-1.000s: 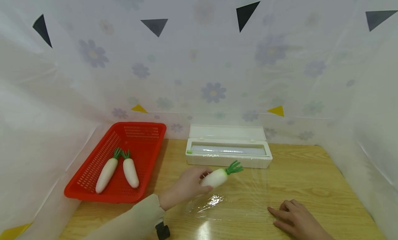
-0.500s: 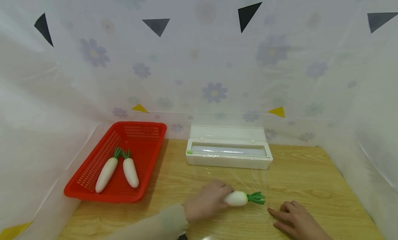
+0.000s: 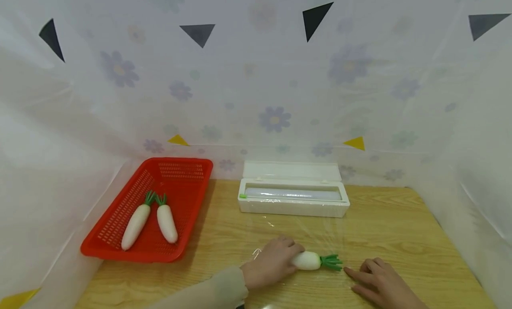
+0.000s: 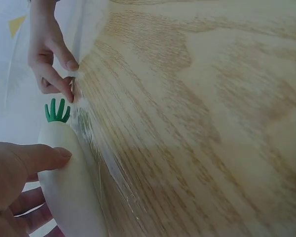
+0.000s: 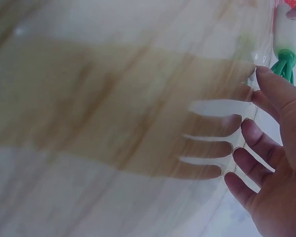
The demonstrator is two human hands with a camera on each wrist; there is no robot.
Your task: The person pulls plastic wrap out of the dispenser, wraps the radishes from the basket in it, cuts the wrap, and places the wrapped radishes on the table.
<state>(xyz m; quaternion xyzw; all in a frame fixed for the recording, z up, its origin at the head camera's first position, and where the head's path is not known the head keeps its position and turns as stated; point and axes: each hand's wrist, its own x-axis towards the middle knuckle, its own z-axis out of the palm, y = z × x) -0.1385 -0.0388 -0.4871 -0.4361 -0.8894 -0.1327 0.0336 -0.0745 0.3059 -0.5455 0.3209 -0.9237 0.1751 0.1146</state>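
Note:
A white radish [image 3: 309,260] with green leaf stubs lies sideways over the table's front middle, its leaves pointing right. My left hand [image 3: 272,262] grips its other end; in the left wrist view the thumb [image 4: 59,157] crosses the top of the radish and the fingers sit round its far side. Beneath is a clear sheet of cling film [image 3: 296,229], drawn forward from a white dispenser box [image 3: 294,207]. My right hand [image 3: 380,280] rests at the film's right edge, fingertips touching down. The right wrist view has its fingers [image 5: 251,170] spread and holding nothing visible.
On the left stands a red plastic basket [image 3: 195,218] with two more white radishes [image 3: 136,226] inside. The dispenser's lid [image 3: 292,170] is up and a film roll [image 3: 294,194] lies within. Patterned sheeting [image 3: 276,78] encloses the wooden table [image 3: 384,220].
My left hand has carried the radish right and toward me, lowering it onto the film. The radish has turned from tilted to nearly sideways. My right hand has stayed in place.

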